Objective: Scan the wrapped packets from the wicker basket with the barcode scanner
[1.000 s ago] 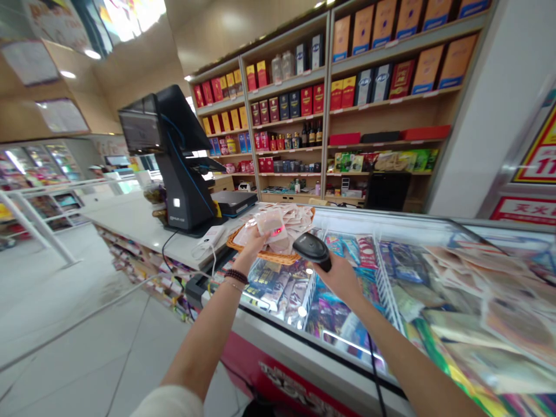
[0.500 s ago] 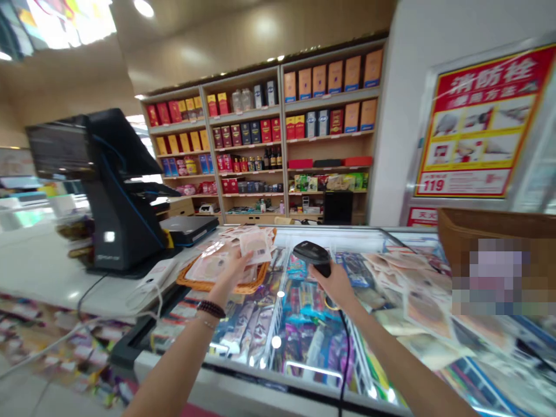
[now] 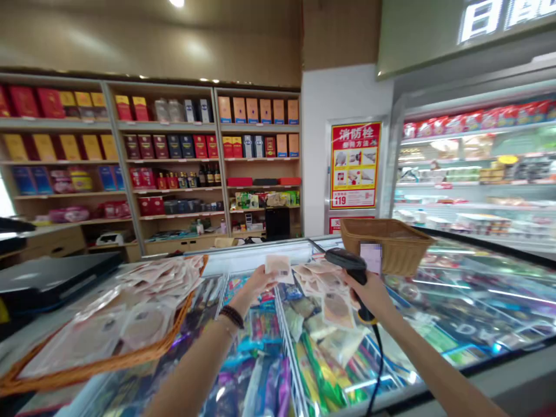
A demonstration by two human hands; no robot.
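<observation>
Nearest me, to the left of the pile (image 3: 336, 308) of flat packets, lies the wicker tray (image 3: 130, 358), filled with similar packets; its raised rim presumably stops the slick film from sliding off. On the pile's near side, the cord (image 3: 381, 354) hangs in a loose curve, which I take to give the wrist freedom. At the pile's right edge, I see the right hand (image 3: 374, 296) wrapped around the handle of the scanner (image 3: 346, 260), whose nose points left over the pile, an angle that would suit reading a label. At the pile's left edge, the left hand (image 3: 258, 284) pinches one packet (image 3: 278, 266) by its side, leaving the dark printed patch uncovered, probably for legibility; whether this packet touches the pile I cannot tell. The pile appears to rest on the glass of the freezer (image 3: 238, 263), a flat support within easy reach. Beyond the pile, to its right, stands the crate (image 3: 402, 255), perhaps placed there to leave working room. Farthest, beyond the pile, are a poster (image 3: 355, 165) and, leftward, the shelves (image 3: 122, 169), boxes facing outward for display.
</observation>
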